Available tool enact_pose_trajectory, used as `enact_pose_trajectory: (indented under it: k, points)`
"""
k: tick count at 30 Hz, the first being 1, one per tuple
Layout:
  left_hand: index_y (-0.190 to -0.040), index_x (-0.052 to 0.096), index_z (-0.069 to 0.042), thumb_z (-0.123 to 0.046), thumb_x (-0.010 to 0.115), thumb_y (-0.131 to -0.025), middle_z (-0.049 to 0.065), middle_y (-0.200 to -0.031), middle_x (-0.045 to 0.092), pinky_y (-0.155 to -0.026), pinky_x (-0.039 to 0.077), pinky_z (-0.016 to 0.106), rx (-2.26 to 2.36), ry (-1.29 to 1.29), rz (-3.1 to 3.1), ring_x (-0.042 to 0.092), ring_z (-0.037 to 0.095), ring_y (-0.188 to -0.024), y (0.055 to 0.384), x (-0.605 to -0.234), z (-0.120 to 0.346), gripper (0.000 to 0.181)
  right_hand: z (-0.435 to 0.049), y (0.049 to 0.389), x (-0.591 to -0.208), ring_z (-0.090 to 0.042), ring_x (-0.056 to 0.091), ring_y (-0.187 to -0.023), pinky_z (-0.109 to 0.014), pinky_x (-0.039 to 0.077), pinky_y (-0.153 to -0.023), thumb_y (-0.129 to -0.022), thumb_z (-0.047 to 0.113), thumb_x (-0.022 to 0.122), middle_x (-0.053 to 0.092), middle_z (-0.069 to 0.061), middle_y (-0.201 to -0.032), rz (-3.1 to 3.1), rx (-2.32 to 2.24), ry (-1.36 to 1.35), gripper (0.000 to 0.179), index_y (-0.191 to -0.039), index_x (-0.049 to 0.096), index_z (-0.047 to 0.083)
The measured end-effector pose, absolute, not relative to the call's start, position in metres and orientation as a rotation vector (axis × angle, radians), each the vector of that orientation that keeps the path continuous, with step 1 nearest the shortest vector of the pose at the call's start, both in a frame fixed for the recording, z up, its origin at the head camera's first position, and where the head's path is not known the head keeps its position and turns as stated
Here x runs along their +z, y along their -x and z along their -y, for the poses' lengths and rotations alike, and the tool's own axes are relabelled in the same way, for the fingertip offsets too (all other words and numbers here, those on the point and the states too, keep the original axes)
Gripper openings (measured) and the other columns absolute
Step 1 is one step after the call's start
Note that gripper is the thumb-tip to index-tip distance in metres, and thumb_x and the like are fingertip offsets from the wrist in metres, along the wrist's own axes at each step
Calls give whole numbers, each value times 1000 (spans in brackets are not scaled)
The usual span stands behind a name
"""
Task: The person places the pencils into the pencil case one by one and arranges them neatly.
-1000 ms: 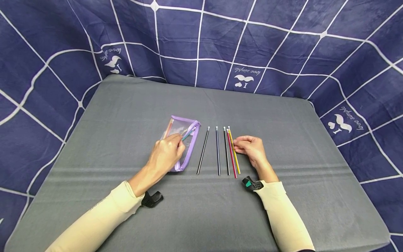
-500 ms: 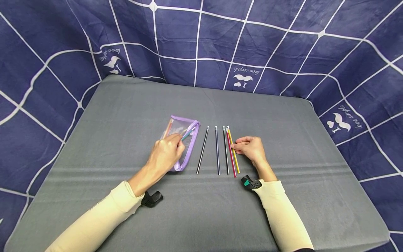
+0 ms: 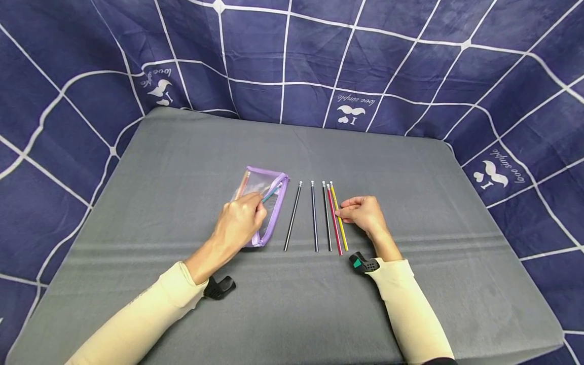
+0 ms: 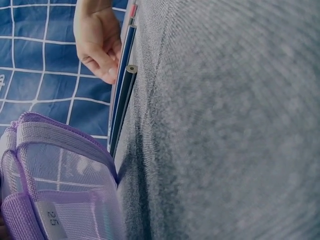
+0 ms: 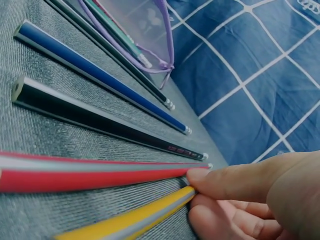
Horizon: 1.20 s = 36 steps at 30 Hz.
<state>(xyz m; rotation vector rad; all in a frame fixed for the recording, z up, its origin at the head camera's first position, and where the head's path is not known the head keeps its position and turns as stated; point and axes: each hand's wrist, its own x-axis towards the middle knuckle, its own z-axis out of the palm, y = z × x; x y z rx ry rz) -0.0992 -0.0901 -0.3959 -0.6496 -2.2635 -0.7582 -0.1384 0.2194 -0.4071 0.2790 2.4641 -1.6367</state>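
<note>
My left hand (image 3: 239, 220) grips a see-through mesh pencil case (image 3: 276, 217) with purple edging, lying left of centre. Inside it show a teal pencil (image 3: 271, 193) and an orange-toned one (image 3: 243, 185). To the right, my right hand (image 3: 366, 215) pinches a yellow pencil (image 3: 340, 228) between thumb and finger. A red pencil (image 5: 100, 179) lies just left of it, and the thumb tip touches or nearly touches it. The left hand's fingers are mostly hidden in the left wrist view, where the case (image 4: 70, 167) fills the lower left.
Two black pencils (image 3: 293, 218) (image 3: 327, 218) and a dark blue one (image 3: 315, 218) lie between case and red pencil, eraser ends away from me. All rest on a grey cloth-covered table (image 3: 182, 152). A blue checked curtain (image 3: 260, 45) hangs around its back and sides.
My right thumb and finger have moved left onto the yellow pencil and taken hold of it. The gap between yellow and red has widened slightly. My left hand and the case stay put.
</note>
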Motion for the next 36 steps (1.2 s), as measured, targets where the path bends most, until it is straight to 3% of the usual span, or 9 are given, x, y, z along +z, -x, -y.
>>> enact_pose_trajectory:
  k: [11, 19, 36]
  points:
    - [-66, 52, -4, 6, 59, -76, 8, -63, 52, -48, 49, 45, -750, 649, 2261, 47, 21, -53, 99, -394, 90, 15, -224, 134, -395, -11, 66, -55, -26, 55, -57, -75, 7, 77, 71, -7, -70, -2621, -1246, -236, 22, -90, 69, -6]
    - [-67, 53, -4, 5, 59, -75, 8, -64, 53, -49, 49, 46, -753, 639, 2278, 49, 21, -53, 98, -395, 90, 14, -222, 134, -395, -11, 66, -54, -26, 55, -56, -74, 6, 73, 71, -6, -69, -2657, -1187, -236, 16, -87, 70, -4]
    - [-68, 54, -3, 5, 58, -76, 8, -64, 53, -48, 48, 46, -749, 647, 2256, 48, 21, -53, 98, -395, 90, 13, -230, 136, -403, -8, 62, -54, -26, 55, -55, -77, -6, 66, 64, -2, -64, -2465, -1517, -224, 17, -91, 63, -15]
